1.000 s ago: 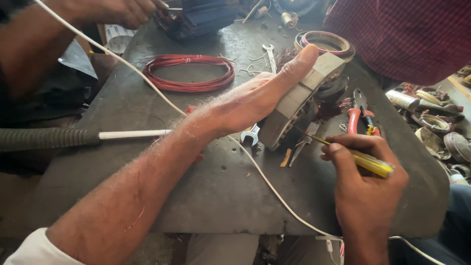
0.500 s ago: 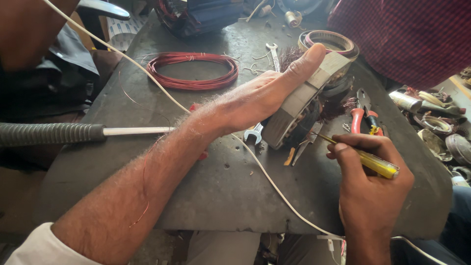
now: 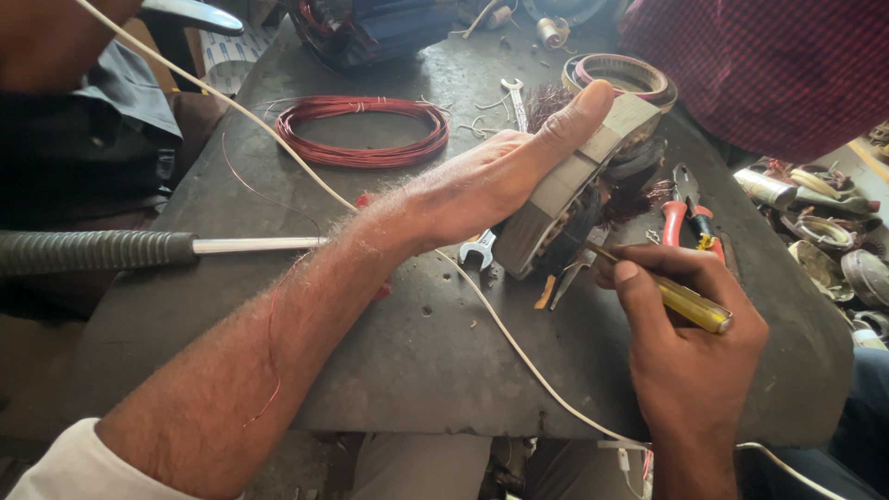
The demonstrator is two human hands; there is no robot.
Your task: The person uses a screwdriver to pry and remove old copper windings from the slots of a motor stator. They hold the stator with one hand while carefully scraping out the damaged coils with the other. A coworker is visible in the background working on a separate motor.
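The workbench (image 3: 398,370) was dull, pitted grey metal, and on it lay a glossy coil of red enamelled wire (image 3: 363,131) and a bright steel spanner (image 3: 477,250). The left hand (image 3: 505,181) gripped a stator (image 3: 579,190) of matt grey laminated metal with coppery windings. The right hand (image 3: 690,356) held a screwdriver (image 3: 671,296) whose translucent yellow handle looked like plastic.
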